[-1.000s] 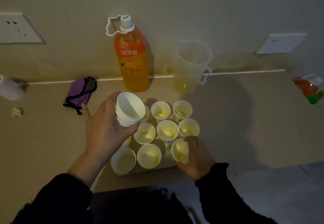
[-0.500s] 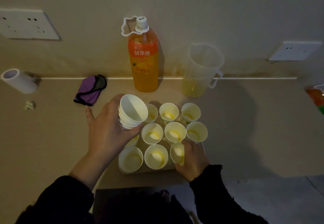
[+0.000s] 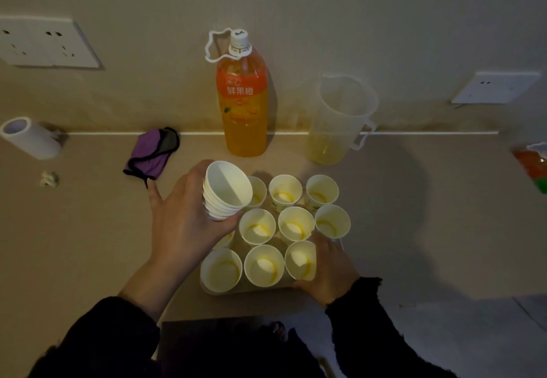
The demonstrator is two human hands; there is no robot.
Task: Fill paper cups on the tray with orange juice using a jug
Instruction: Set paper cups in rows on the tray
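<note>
Gripping a nested stack of empty cups point(image 3: 225, 190) in my left hand point(image 3: 189, 223), I am curling my right hand point(image 3: 330, 265) around the front-right paper cup point(image 3: 300, 263), which is tilting on the tray point(image 3: 251, 290). The other cups, streaked with juice, are sitting upright. The jug point(image 3: 340, 120) and juice bottle point(image 3: 244, 102) are standing behind, against the wall.

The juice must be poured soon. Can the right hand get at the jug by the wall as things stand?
Probably yes, once freed. The right hand is shut on a paper cup at the tray's near right corner. The jug stands behind the tray, handle turned rightwards, and nothing stands beside the cups on that side.
</note>
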